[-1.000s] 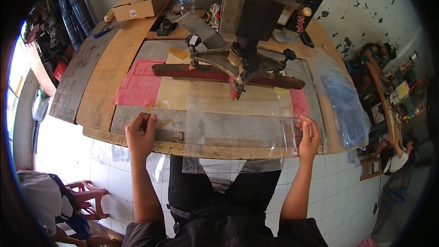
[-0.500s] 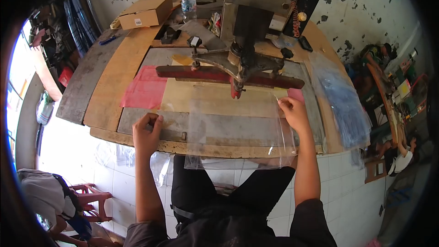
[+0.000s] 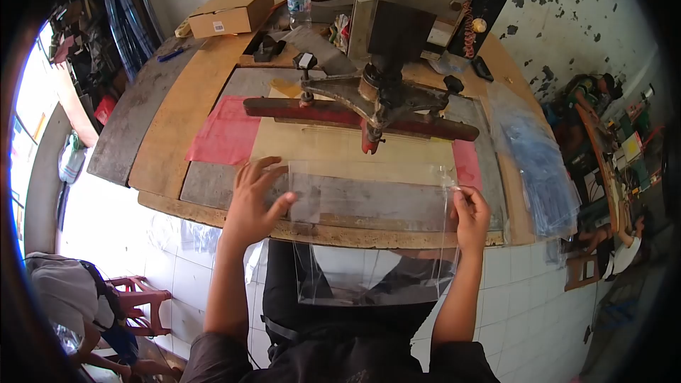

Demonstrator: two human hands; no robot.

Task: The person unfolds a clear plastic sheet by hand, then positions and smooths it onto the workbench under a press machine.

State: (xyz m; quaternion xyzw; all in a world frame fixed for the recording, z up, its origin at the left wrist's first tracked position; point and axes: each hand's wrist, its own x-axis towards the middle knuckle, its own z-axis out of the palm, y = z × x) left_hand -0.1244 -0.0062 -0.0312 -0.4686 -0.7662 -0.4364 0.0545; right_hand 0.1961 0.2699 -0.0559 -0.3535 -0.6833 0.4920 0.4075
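A clear plastic sheet (image 3: 376, 202) hangs over the front edge of the workbench and down above my lap. My right hand (image 3: 469, 206) pinches its right side near the upper corner. Beside the sheet's left edge, my left hand (image 3: 261, 197) has its fingers spread with nothing between them. Behind the sheet lies a yellowish sheet (image 3: 340, 150), with red pieces (image 3: 221, 130) at its ends. Over these stands the press head with its long red-and-dark bar (image 3: 418, 128).
A stack of clear bluish plastic (image 3: 535, 177) lies at the bench's right. Cardboard box (image 3: 230, 13), bottle (image 3: 299, 3) and phone (image 3: 482, 69) sit at the back. One person (image 3: 71, 287) is at lower left; others are at far right.
The plastic sheet has come towards me and hangs lower over the edge. My left hand has opened and moved right to its side. My right hand has shifted down from its half-second-ago place.
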